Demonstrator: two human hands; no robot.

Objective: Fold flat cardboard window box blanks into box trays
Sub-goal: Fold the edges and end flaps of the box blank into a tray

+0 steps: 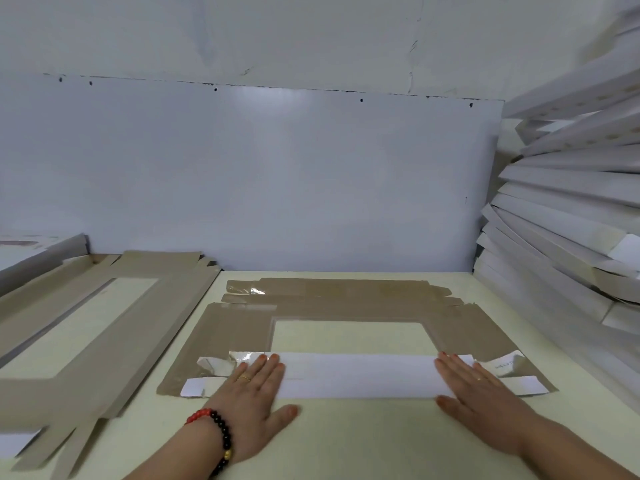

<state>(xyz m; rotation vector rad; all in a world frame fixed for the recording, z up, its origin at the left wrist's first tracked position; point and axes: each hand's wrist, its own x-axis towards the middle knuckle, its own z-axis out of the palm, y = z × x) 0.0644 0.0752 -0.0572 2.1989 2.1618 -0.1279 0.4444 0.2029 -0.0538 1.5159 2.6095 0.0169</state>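
Note:
A flat brown cardboard window box blank [346, 299] lies on the pale table [363, 441] in front of me, its rectangular window showing the tabletop. Its near flap [360, 375] is folded over so the white side faces up. My left hand [254, 393] lies flat, fingers spread, on the left end of that white flap. My right hand [481, 396] presses flat on the right end. Neither hand grips anything.
A stack of flat brown blanks [86, 327] lies on the left part of the table. A tall leaning pile of white folded trays [568, 209] fills the right side. A pale wall panel [277, 174] stands right behind the table.

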